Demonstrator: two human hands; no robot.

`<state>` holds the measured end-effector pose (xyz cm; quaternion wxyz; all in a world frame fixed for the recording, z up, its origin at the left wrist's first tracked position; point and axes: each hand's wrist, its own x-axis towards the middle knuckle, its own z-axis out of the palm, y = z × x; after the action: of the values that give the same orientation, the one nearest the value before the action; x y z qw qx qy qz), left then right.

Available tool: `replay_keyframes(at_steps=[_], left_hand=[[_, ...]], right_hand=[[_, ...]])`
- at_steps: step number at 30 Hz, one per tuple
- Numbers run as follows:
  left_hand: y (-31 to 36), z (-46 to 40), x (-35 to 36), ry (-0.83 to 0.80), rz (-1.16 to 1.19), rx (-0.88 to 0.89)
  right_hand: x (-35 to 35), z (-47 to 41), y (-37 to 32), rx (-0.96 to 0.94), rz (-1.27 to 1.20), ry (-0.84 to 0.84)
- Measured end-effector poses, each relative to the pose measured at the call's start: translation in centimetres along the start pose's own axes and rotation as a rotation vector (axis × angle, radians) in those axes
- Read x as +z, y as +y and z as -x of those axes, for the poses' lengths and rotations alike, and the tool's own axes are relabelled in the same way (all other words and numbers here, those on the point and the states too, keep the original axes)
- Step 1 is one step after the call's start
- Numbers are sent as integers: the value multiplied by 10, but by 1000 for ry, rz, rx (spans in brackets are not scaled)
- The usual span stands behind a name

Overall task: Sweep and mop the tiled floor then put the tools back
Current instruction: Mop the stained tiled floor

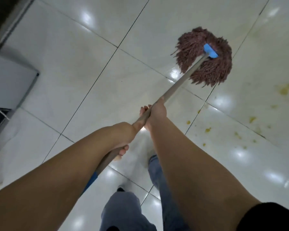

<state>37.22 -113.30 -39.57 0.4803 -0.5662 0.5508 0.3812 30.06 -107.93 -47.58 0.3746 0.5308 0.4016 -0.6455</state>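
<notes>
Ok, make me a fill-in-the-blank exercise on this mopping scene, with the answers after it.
1. Both hands grip the mop's ____.
2. The clamp on the brown mop head is coloured ____.
3. The right hand holds closer to the mop head than the ____ hand.
4. The spots on the tiled floor are coloured ____.

Answers: handle; blue; left; yellow

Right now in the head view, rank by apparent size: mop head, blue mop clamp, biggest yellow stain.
1. mop head, by far the largest.
2. blue mop clamp.
3. biggest yellow stain, close to the clamp in size, so that order is unsure.
</notes>
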Motion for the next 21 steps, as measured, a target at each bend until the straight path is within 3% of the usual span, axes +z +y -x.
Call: replay_keyframes(at_steps=[12, 16, 21], left_hand=[[258, 25, -6, -132, 12, 185], [349, 23, -6, -181, -124, 233], [446, 29, -10, -311, -33, 249]], right_hand=[[82, -40, -240, -25, 118, 50], [105, -62, -329, -53, 175, 142], [134, -79, -425, -96, 185, 113]])
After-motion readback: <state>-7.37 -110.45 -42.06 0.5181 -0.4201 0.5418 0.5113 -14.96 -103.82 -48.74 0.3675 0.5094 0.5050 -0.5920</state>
